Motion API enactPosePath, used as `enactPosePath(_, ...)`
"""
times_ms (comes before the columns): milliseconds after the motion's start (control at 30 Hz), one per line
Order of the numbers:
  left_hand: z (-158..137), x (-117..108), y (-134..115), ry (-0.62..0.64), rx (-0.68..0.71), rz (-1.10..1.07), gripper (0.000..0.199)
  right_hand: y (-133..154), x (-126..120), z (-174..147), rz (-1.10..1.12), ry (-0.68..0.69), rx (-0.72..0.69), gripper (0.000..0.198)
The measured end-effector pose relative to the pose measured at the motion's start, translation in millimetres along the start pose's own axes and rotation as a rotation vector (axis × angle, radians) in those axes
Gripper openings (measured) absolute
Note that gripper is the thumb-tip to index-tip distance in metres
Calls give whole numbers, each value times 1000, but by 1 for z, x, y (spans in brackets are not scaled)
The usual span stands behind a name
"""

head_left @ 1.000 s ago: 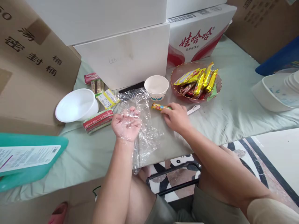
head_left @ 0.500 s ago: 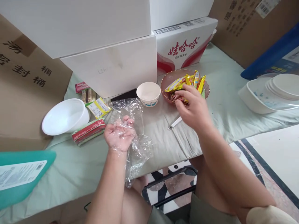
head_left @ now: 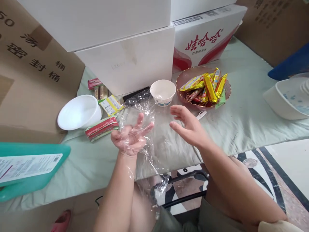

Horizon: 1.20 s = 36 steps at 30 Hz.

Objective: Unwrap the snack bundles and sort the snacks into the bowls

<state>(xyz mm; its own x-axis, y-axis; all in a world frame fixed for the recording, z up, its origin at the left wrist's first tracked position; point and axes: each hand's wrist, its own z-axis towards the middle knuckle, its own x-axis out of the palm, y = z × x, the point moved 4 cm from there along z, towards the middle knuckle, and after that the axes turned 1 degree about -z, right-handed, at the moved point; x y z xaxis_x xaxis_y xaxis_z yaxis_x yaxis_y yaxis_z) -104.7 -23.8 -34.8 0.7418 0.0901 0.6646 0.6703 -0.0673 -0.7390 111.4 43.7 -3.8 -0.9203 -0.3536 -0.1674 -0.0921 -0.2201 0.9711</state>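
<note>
A crinkled clear plastic bag (head_left: pixel 151 161) drapes over my left hand (head_left: pixel 130 138), which is turned palm up above the cloth. Some of its fingers curl into the film while others stretch out; whether the hand is inside the bag or under it I cannot tell. My right hand (head_left: pixel 188 125) is open and empty, its thumb apart from the fingers, just in front of a white paper bowl (head_left: pixel 163 91). Behind and to the right of it, a pink glass bowl (head_left: pixel 180 83) holds several yellow-wrapped snack bars (head_left: pixel 210 88) and smaller red-brown packets.
On the left lie a tilted white bowl (head_left: pixel 79 112), a red-and-green packet (head_left: pixel 102 129), a yellow-white packet (head_left: pixel 111 105) and a dark flat object (head_left: pixel 136 96). A white-handled tool (head_left: pixel 201 114) lies by the glass bowl. White boxes (head_left: pixel 127 64) stand behind; white containers (head_left: pixel 287 100) are at right.
My right hand has moved left and towards me, away from the glass bowl, with nothing in it. My left hand's fingers have spread under the film. A yellow bar now stands upright in the bowl.
</note>
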Motion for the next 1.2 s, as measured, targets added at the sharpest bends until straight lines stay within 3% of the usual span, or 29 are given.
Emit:
enactPosePath(100, 0, 3, -6, 69, -14, -28, 52, -7, 24, -2, 362, 152, 211, 57)
enactPosePath(200, 4, 5, -15, 63, -96, 43, 40, -10, 30, 0, 435, 67, 302, 28)
enactPosePath(267, 7, -1, -20, -53, -140, 176, 27, -10, 20, 3, 366, -75, 285, 22)
enactPosePath(367, 7, -17, -27, -358, -83, 370, 13, -8, -2, 6, 253, -245, 209, 17)
enactPosePath(433, 5, -25, -30, -508, -28, 420, 13, -10, -14, 7, 240, -271, 197, 15)
enactPosePath(533, 6, -29, -30, -576, 19, 422, 19, -19, -23, 6, 300, -244, 260, 16)
enactPosePath(700, 10, -28, -40, -577, 280, 297, 25, -27, -29, 3, 266, -322, 286, 14)
enactPosePath(800, 10, -18, -39, -456, 335, 154, 37, -25, -28, 3, 284, -388, 258, 13)
enactPosePath(900, 7, -1, -23, -195, 59, 233, 61, -22, -26, 4, 305, -452, 237, 15)
enactPosePath(967, 4, 6, -11, -87, -149, 381, 56, -21, -25, 4, 282, -455, 231, 15)
enactPosePath(1033, 2, 5, -7, -116, -207, 476, 37, -20, -24, 4, 253, -438, 231, 16)
enactPosePath(1200, 8, -7, -18, -399, -5, 388, 23, -25, -27, 3, 257, -431, 246, 27)
